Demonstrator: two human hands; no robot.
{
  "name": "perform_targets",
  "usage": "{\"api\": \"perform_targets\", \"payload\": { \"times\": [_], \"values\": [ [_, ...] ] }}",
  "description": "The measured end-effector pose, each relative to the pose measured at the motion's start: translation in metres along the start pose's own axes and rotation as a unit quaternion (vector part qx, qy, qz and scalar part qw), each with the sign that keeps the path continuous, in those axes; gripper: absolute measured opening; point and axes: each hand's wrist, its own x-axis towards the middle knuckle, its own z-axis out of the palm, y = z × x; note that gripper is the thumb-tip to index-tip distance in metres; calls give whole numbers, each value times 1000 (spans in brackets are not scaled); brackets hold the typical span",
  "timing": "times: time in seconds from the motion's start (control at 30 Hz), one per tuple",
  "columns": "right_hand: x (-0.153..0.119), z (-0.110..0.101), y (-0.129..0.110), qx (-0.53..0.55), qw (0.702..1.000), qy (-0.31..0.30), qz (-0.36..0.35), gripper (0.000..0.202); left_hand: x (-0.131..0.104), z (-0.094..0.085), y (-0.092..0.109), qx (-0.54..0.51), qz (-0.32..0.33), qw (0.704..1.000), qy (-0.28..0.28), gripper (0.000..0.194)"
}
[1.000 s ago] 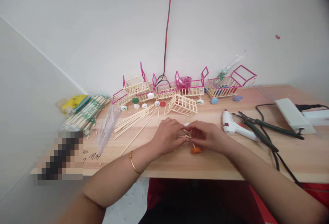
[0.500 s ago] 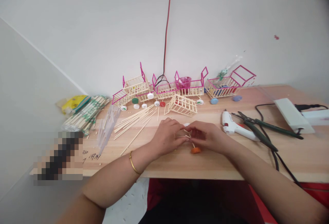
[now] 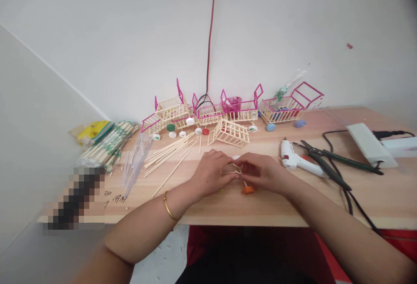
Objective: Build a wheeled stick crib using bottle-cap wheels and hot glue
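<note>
Just below the centre of the view, a small stick frame is held between the left hand and the right hand, low over the counter; whether it is resting on the wood cannot be told. One thin stick is seen running almost level across the gap between the hands. Another is slanted down and slightly right from the right fingertips to an orange cap, by which the right hand is the nearer one. A white cap is partly covered on the far side, between the two sets of fingers. The frame's full long axis is hidden by the hands.

By the left fingers and thumb, the frame is pinched from the left; by the right ones, it is gripped from the right, with only a narrow gap left between the hands. Exact contact at the tips is partly hidden.
</note>
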Motion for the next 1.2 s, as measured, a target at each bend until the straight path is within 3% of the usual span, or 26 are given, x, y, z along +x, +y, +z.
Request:
{"api": "perform_targets", "payload": {
  "times": [1.2],
  "values": [
    [1, 0, -2, -21, 1000, 16, -9, 23, 0, -1, 3, 1, -15, 1000, -4, 33]
  ]
}}
